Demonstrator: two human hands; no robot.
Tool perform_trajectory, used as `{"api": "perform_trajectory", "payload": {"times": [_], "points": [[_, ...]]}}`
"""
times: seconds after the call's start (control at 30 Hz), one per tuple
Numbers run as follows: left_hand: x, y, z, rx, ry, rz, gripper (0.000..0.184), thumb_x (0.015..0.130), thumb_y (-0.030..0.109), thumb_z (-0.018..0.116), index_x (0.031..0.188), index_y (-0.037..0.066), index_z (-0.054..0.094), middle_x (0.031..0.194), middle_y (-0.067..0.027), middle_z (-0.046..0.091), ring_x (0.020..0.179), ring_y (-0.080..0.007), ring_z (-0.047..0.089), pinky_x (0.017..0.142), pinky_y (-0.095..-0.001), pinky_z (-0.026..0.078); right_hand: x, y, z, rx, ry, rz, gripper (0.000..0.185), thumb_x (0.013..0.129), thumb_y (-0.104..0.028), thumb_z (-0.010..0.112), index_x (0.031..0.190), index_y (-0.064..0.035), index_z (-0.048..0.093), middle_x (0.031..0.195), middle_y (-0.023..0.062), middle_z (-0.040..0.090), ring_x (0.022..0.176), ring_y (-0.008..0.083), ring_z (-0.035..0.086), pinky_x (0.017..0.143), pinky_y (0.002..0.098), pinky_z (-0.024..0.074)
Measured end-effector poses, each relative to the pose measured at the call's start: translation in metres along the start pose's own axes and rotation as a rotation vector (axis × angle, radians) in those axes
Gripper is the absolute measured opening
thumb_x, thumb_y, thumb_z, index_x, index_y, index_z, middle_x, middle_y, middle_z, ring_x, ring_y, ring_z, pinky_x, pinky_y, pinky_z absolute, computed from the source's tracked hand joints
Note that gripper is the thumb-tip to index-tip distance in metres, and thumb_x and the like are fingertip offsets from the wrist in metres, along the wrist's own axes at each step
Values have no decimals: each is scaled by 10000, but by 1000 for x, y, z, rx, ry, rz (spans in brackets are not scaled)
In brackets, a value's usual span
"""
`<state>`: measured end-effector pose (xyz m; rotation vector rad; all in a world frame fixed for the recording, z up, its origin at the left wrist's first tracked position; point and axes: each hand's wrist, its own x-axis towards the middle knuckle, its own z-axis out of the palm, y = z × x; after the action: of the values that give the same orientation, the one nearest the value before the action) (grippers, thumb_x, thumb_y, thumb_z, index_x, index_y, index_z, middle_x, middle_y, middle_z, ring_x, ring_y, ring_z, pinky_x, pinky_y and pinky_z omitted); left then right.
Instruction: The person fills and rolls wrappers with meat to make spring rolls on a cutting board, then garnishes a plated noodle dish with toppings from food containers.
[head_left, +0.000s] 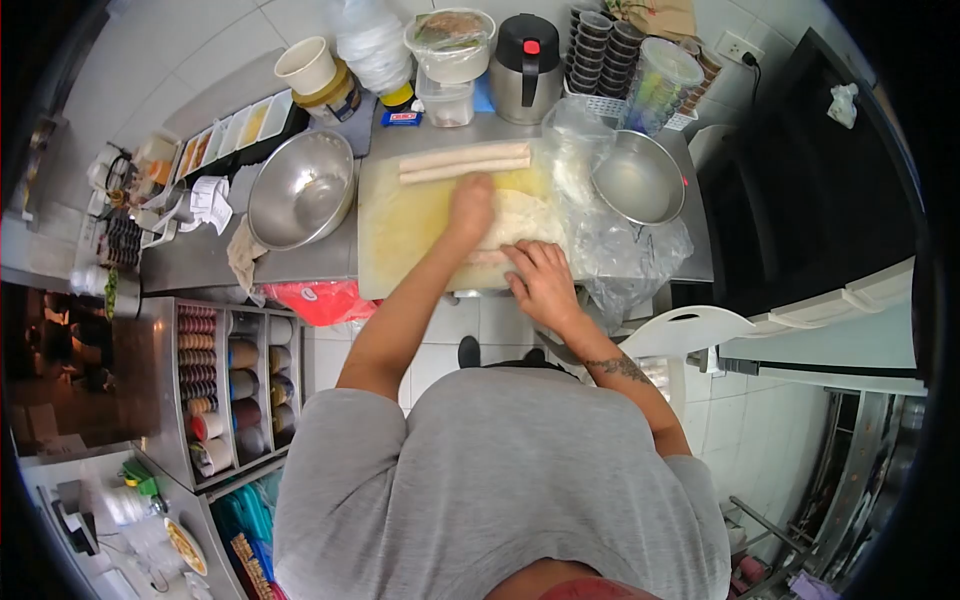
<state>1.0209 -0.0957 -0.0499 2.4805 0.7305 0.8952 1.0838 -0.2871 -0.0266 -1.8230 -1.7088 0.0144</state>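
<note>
A yellowish-white cutting board [400, 235] lies at the counter's front edge. Two long pale rolls [465, 163] lie side by side on its far part. In front of them a thin whitish sheet [525, 217], like a wrapper, is spread out, with a narrow pinkish strip [487, 257] along its near edge. My left hand [472, 205] is over the left part of the sheet, just short of the rolls; its fingers are curled under and blurred. At the near edge, my right hand [543, 275] rests palm down, fingers spread and thumb apart, fingertips touching the sheet.
A steel bowl [302, 190] stands left of the board. A round metal pan [638, 178] and crumpled clear plastic [625, 250] are at the right. Along the back are a steel jug [526, 70], a lidded tub [450, 45] and stacked dark cups [600, 55]. A red bag [318, 300] hangs in front.
</note>
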Motion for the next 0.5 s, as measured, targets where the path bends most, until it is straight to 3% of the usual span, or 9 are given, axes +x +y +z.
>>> {"api": "perform_trajectory", "payload": {"times": [0.07,0.17,0.27,0.37,0.43,0.5], "points": [[-5,-8,-15,12,28,-79,158,703,-82,508,826,0,564,866,-207,576,860,-406,545,751,-478,438,1,2,-3,11,-22,-5,409,798,-148,630,1195,-72,568,1134,108,538,1084,297,478,970,426,355],[-27,-14,-24,-100,-200,-59,149,719,-79,508,850,-28,559,879,-217,579,862,-415,545,764,-480,439,2,1,-2,11,-15,-15,415,805,-153,626,1206,-69,561,1138,111,542,1083,302,478,971,418,358],[-12,-20,-35,177,-149,-253,135,748,-62,517,866,-23,570,879,-221,573,864,-415,545,781,-477,436,-1,2,-2,14,-47,0,438,801,-157,634,1222,-72,548,1167,107,533,1112,299,475,995,442,342],[14,11,-23,37,-39,72,109,788,-30,529,878,0,583,890,-199,570,853,-383,551,764,-440,448,2,3,-8,60,-65,9,460,796,-155,640,1233,-59,536,1192,125,516,1135,306,465,1008,466,335],[37,67,-15,-274,-163,175,129,786,-35,529,893,8,588,904,-183,569,869,-379,553,780,-439,449,1,1,-10,52,-23,-11,458,790,-150,644,1222,-42,536,1198,146,504,1142,322,455,1006,476,338],[57,110,9,-396,-259,310,136,795,-18,539,909,22,601,914,-162,570,887,-373,556,790,-438,452,-2,-1,-10,-15,62,-56,446,780,-144,649,1196,-23,543,1200,169,492,1148,343,443,1001,484,344]]}}
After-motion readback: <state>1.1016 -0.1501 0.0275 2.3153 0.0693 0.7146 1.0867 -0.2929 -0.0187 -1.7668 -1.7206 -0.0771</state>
